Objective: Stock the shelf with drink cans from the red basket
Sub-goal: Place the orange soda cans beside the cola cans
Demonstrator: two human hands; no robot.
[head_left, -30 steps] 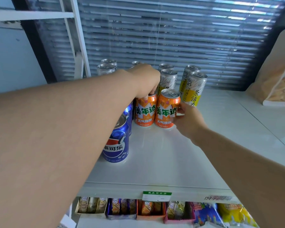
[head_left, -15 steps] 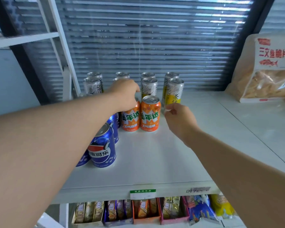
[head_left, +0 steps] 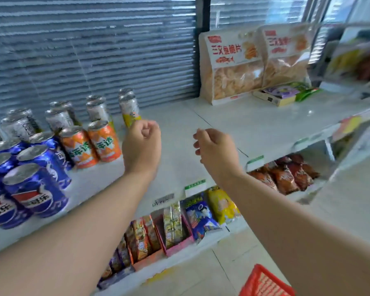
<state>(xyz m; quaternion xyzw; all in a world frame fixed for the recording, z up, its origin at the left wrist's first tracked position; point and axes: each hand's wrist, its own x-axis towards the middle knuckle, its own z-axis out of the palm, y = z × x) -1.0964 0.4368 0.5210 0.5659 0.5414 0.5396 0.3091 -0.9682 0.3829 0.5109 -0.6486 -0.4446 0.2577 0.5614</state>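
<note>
Two orange cans [head_left: 92, 144] stand side by side on the white shelf [head_left: 179, 129], with several blue cola cans [head_left: 36, 184] to their left and silver and yellow cans [head_left: 128, 107] behind. My left hand [head_left: 142, 146] hovers just right of the orange cans, fingers curled into a loose fist, holding nothing. My right hand [head_left: 217, 152] is further right over bare shelf, fingers loosely bent and apart, empty. A corner of the red basket [head_left: 265, 283] shows at the bottom edge, under my right forearm.
Two big bags of crisps [head_left: 233, 67] and small boxes [head_left: 280, 95] stand at the shelf's back right. Snack packs [head_left: 179, 221] fill the lower shelf. Window blinds [head_left: 83, 50] close off the back.
Both hands have let go of the orange cans and pulled back to the right. The view has swung right and down, bringing the red basket into sight.
</note>
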